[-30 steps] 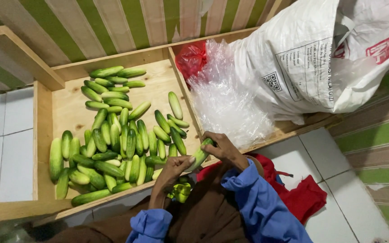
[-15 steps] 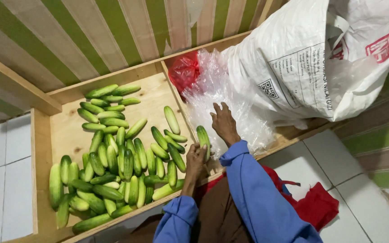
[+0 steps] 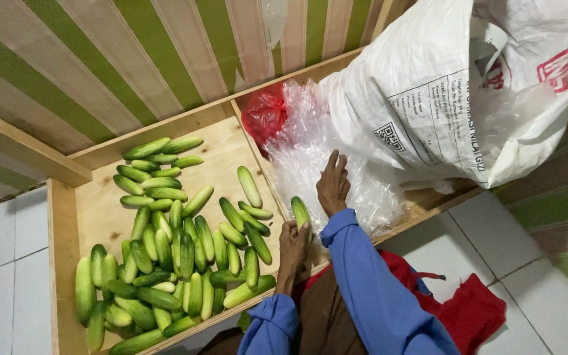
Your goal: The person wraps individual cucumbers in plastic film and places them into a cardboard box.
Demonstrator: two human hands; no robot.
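My left hand [image 3: 292, 244] grips one green cucumber [image 3: 300, 210] upright at the wooden divider of the box. My right hand [image 3: 333, 184] reaches forward, fingers spread flat on the clear plastic bag [image 3: 310, 161] in the right compartment. Many loose cucumbers [image 3: 165, 256] lie piled in the left compartment of the shallow wooden box [image 3: 60, 217]. Both my sleeves are blue.
A big white sack [image 3: 442, 98] leans over the right compartment. A red plastic bag [image 3: 265, 115] sits behind the clear one. Red cloth [image 3: 468, 306] lies on the white tiled floor [image 3: 8, 283]. A green and cream striped wall [image 3: 100, 59] backs the box.
My right hand has moved away from my lap, up onto the clear plastic bag. My left hand has risen to the divider with a cucumber.
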